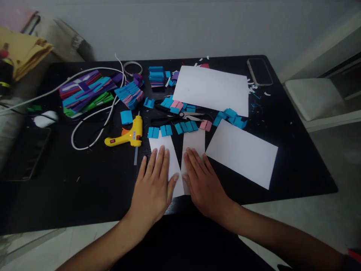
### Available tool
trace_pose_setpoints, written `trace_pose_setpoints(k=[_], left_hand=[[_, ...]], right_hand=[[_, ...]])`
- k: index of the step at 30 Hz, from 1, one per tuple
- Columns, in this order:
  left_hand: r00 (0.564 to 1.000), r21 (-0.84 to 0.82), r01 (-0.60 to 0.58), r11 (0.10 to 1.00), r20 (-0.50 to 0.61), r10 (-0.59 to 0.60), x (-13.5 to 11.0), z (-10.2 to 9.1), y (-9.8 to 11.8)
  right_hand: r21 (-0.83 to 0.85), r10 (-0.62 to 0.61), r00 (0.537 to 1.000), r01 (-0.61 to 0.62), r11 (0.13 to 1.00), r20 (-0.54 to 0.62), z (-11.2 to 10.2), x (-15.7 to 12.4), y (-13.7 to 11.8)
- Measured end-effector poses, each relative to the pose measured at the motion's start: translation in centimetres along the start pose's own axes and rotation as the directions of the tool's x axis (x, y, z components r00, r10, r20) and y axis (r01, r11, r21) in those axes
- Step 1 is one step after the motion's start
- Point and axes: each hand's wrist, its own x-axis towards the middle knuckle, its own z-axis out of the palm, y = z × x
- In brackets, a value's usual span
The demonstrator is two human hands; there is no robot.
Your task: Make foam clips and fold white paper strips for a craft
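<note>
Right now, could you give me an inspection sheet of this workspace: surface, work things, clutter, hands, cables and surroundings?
Surface: black table, busiest along its far side.
Work things: left paper strip and right paper strip, white, meeting at the near end; whether joined, unclear.
Clutter: yellow glue gun, scissors, folded blue and pink pieces, coloured paper bundles, phone.
Hands: left hand flat on the left strip; right hand flat on the right.
Cables: white cable, looped left of the glue gun.
Surroundings: grey wall behind; white seat at right.
</note>
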Motion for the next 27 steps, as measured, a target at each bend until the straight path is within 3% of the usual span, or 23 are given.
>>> trace_pose_setpoints(k=[27], left_hand=[[1.000, 0.009, 0.000, 1.000, 0.017, 0.000, -1.1, -0.2, -1.0]], right_hand=[[0.014, 0.012, 1.000, -0.012, 1.000, 0.015, 0.1, -0.1, 0.1]])
